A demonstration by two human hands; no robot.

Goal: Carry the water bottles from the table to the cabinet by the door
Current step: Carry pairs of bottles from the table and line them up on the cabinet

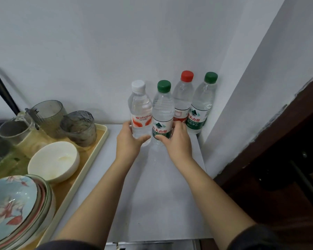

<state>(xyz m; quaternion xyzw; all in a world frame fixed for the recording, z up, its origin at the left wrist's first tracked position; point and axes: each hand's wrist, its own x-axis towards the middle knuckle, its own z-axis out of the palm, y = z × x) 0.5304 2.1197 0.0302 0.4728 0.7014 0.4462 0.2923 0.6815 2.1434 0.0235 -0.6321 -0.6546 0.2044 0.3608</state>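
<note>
The head view looks forward and down over the cabinet top [152, 204], close above it. It seemingly faces the wall [116, 42] behind.

On the pale grey cabinet top [152, 195], four clear bottles differ by cap and label. The white-capped bottle [140, 112] has orange-red marks and red lettering. The near green-capped bottle [162, 114] wears a white-and-green label, the red-capped bottle [183, 98] a red-and-white one, and the corner green-capped bottle [202, 105], at the back right corner, green and white again. Along the left edge, a cream tray [85, 159] bears smoky grey glasses [79, 126], a white bowl [53, 162] and a pale blue bowl [9, 201] patterned with pink-red flowers.
</note>
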